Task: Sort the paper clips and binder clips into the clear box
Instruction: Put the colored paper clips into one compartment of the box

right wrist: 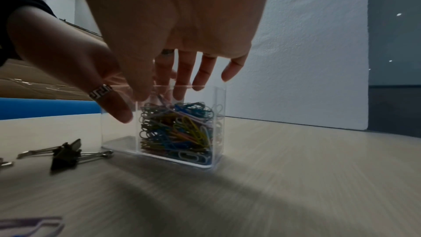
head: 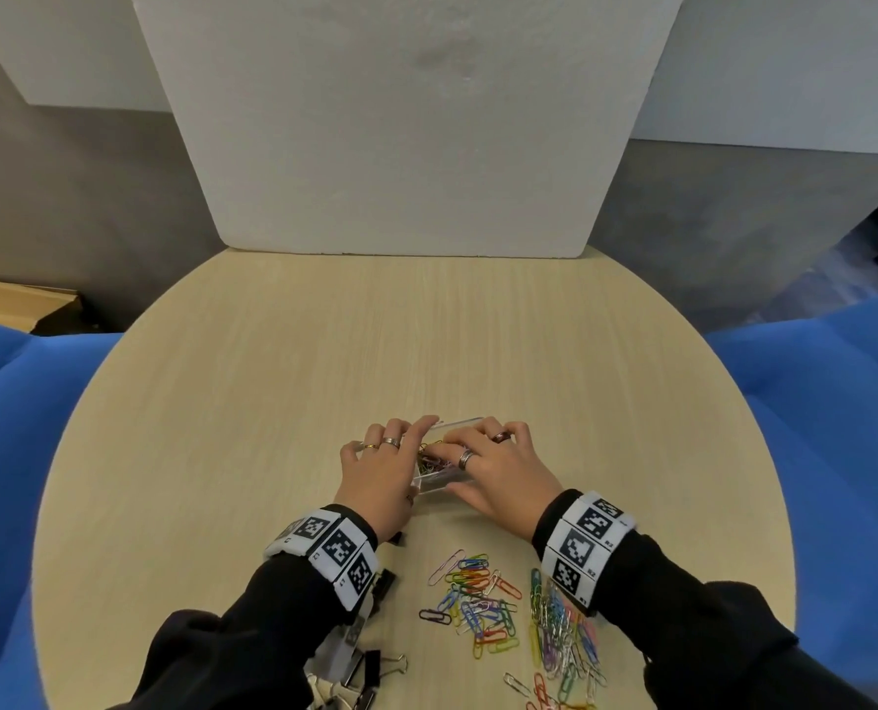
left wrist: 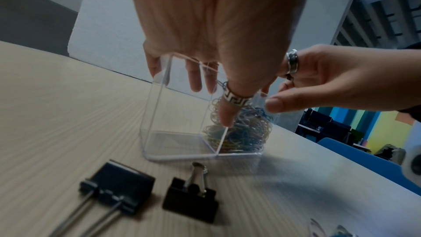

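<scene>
Head view: on the round table (head: pixel 273 402) the box (head: pixel 444 483) sits centrally, its 3 o'clock compartment holding paper clips (right wrist: pixel 180 129). The left hand (head: pixel 380 468) clasps its walls; the right hand (head: pixel 503 468) has its fingers spread over the top. Loose paper clips (head: pixel 483 602) lie at the box's 6 o'clock, binder clips (head: pixel 372 663) at its 7 o'clock.

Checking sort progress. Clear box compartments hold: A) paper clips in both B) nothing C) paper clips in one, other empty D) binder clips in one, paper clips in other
C: paper clips fill one compartment of the clear box, the other bare; binder clips lie outside.
</scene>
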